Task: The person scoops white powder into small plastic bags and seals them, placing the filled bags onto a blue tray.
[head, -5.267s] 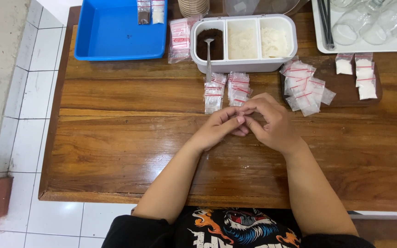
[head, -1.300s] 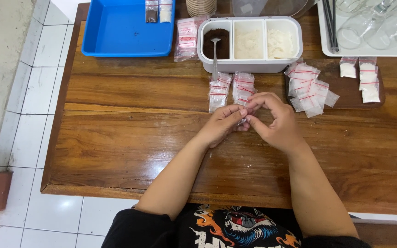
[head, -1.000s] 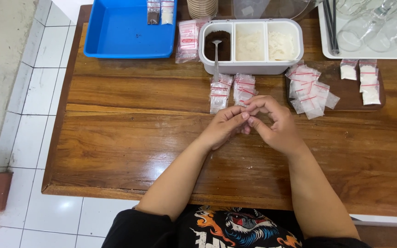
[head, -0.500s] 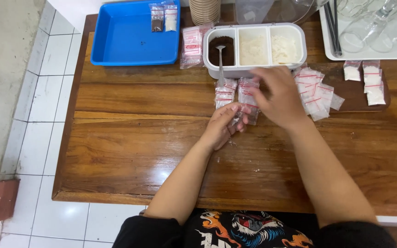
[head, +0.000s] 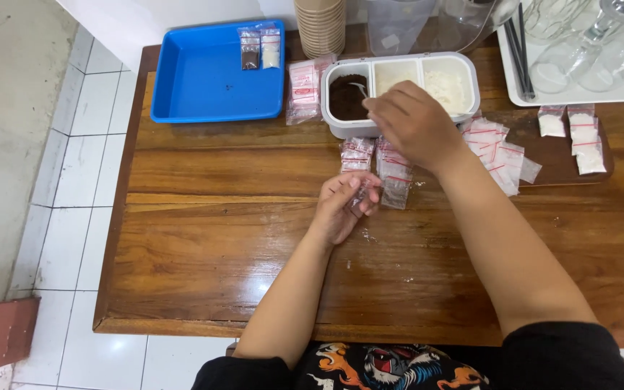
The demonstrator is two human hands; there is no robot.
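Left hand (head: 342,206) on the wooden table (head: 204,245), fingers curled around a small clear bag (head: 359,200). Right hand (head: 412,123) above the white three-part container (head: 464,101), pinching the spoon (head: 359,88) over the brown powder (head: 347,99).

A small clear zip bag (head: 360,196) with a red seal strip is pinched upright in the left hand (head: 342,207), just above the wooden surface (head: 218,238). A thin metal spoon (head: 360,88), gripped by the right hand (head: 414,124), dips into the dark brown powder in the left compartment of a white three-part container (head: 403,92).
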